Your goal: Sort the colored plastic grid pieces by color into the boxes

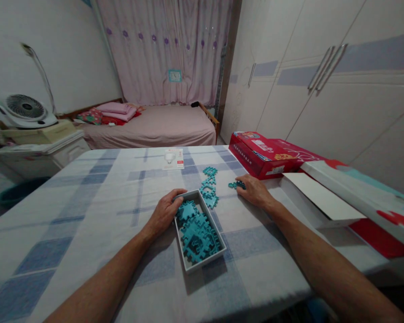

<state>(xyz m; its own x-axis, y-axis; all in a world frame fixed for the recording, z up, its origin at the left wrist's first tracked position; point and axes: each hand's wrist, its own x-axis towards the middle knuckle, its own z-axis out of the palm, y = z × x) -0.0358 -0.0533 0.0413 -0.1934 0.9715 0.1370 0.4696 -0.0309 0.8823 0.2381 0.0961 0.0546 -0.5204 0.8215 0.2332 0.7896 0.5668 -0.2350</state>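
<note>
My left hand (168,207) grips the upper left corner of a small white box (187,268), thumb over the rim. Inside the box lies a heap of teal interlocking puzzle pieces (197,235) with notched edges. More teal pieces (208,190) form a short row on the tablecloth just beyond the box. To the right of that row, my right hand (252,189) has its fingers closed on a teal puzzle piece (234,185), held at or just above the cloth; part of the piece is hidden by the fingers.
A red box (262,154) stands at the table's far right. Near it are an open white box lid (323,197) and a long white and red carton (363,193). A small light-bulb box (173,159) lies at the far edge of the checked tablecloth (97,215).
</note>
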